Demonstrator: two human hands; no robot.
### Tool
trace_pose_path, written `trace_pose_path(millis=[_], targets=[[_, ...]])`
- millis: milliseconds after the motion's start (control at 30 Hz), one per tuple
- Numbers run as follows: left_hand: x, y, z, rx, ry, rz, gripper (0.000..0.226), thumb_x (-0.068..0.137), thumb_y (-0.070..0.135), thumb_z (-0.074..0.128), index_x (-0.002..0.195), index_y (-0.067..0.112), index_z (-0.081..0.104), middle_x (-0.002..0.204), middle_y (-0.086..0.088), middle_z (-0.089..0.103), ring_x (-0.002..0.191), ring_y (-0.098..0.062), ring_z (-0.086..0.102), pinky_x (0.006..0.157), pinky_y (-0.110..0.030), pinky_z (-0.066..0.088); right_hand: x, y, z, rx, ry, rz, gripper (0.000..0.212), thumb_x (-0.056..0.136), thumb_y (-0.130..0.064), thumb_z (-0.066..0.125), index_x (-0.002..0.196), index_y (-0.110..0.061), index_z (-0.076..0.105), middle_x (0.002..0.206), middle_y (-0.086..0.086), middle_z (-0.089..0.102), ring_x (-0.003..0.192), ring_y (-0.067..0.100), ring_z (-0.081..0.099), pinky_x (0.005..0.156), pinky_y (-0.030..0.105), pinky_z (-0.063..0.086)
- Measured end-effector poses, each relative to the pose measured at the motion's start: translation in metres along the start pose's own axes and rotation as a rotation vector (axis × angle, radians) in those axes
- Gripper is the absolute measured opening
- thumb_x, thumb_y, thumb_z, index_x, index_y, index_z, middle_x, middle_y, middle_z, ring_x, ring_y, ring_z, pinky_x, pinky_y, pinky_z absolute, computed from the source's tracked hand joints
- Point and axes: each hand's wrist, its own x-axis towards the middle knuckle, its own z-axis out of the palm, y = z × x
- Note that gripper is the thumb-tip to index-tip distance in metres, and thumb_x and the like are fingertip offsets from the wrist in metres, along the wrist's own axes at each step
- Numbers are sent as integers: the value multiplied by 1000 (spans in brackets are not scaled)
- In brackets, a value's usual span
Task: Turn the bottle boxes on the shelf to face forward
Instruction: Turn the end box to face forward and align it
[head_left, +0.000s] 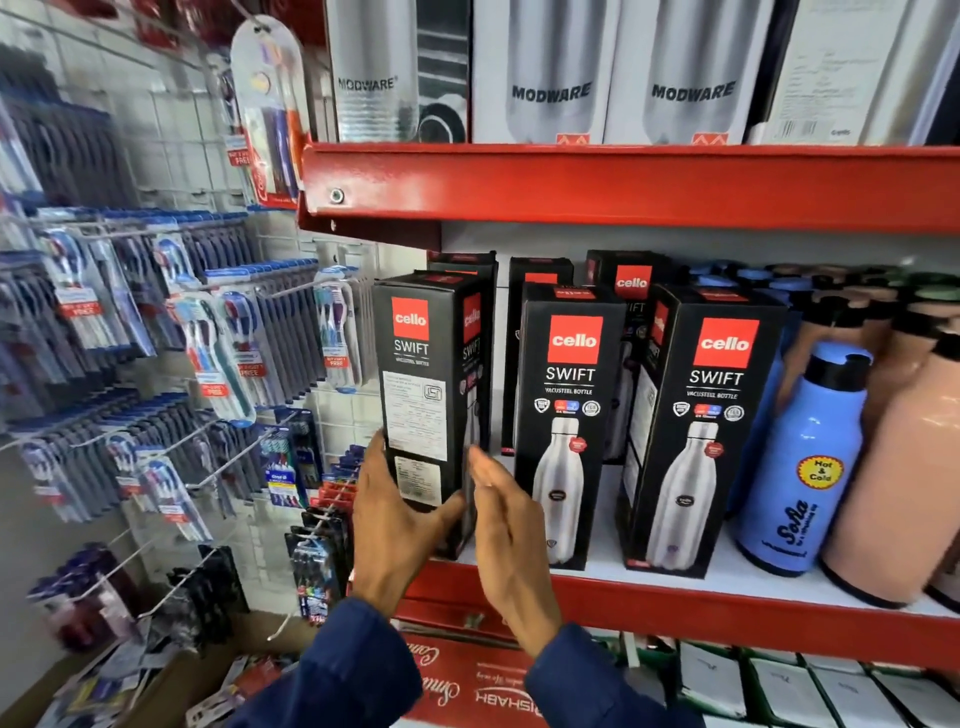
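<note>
Three black Cello boxes stand in the front row on the white shelf (613, 545) with its red lip. The left box (415, 395) is turned so its printed label side faces out, with the bottle picture on the narrow side toward the right. The middle box (563, 426) and the right box (696, 431) both show their bottle-picture fronts. More black boxes (628, 280) stand behind them. Right of the boxes stand a blue bottle (800, 462) and peach bottles (904, 457), out of any packaging. On the shelf above, white Modware boxes (550, 73) sit in a row. Toothbrush packs (218, 353) hang on hooks to the left.

The left hand (400, 519) wraps the lower left part of the left box, thumb across its front face near the bottom, fingers reaching behind. The right hand (504, 519) is flat and open, fingers together and pointing up, lying along the box's lower right edge; it looks to be touching, though blur makes that uncertain. Both wrists come from dark blue sleeves (332, 670).
</note>
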Motion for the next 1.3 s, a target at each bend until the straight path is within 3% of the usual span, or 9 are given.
trace_pose_path(millis=[133,233,400,567,633,767,933,1100,1300], targets=[[13,0,-24,-135,-84,25,93,65,16,85,140,39,36,128,20,55,117,3,54,101,-24,45,2,0,3,-140,61,-42,48,99,-26,45,146,-20,41,130,0,64,96,-25,56,78,4,45],[22,-10,-33,-268,-222,-55,89,74,7,76,145,39,34,132,11,57,118,-7,58,104,-36,47,6,3,12,-205,106,-46,46,98,-25,50,143,-15,44,92,0,65,62,-6,62,53,12,44],[31,-21,-28,-405,-395,-79,73,84,-8,48,144,32,40,140,7,58,129,-10,53,106,-39,47,13,23,26,-230,152,-10,33,96,-22,54,128,-17,58,95,-3,74,74,0,67,64,12,50],[22,-33,-15,-345,-401,-104,64,96,-6,38,134,45,42,125,34,61,121,5,55,98,-14,48,9,34,32,-295,168,22,43,97,-23,52,140,-17,50,121,2,72,106,14,69,92,31,56],[17,-39,-15,-267,-381,-63,59,96,-5,40,135,39,44,119,38,62,116,8,57,90,-7,47,6,39,31,-339,144,43,44,98,-24,52,141,-16,49,118,5,72,101,16,70,88,25,55],[4,-56,-12,-102,-296,-6,42,88,13,55,129,20,58,112,13,73,103,-2,68,89,-23,55,-5,46,28,-403,93,70,40,97,-20,52,137,-14,53,108,7,75,91,16,72,78,19,52],[-9,-57,-9,60,-194,-31,25,85,17,71,110,19,70,97,13,73,80,22,61,73,4,44,-13,45,28,-516,56,38,39,98,-18,50,137,-14,52,100,9,76,83,19,72,75,30,58],[-16,-58,-14,136,-140,-32,25,84,22,70,109,20,71,96,9,77,84,6,67,79,-11,53,-17,47,27,-513,42,41,42,96,-17,50,138,-15,52,104,8,76,86,19,73,78,28,59],[-25,-55,-20,176,-116,-75,32,85,28,68,115,17,69,104,5,77,94,-4,70,87,-25,56,-25,43,23,-511,34,-2,38,95,-15,53,133,-16,59,102,4,76,88,14,72,74,11,47]])
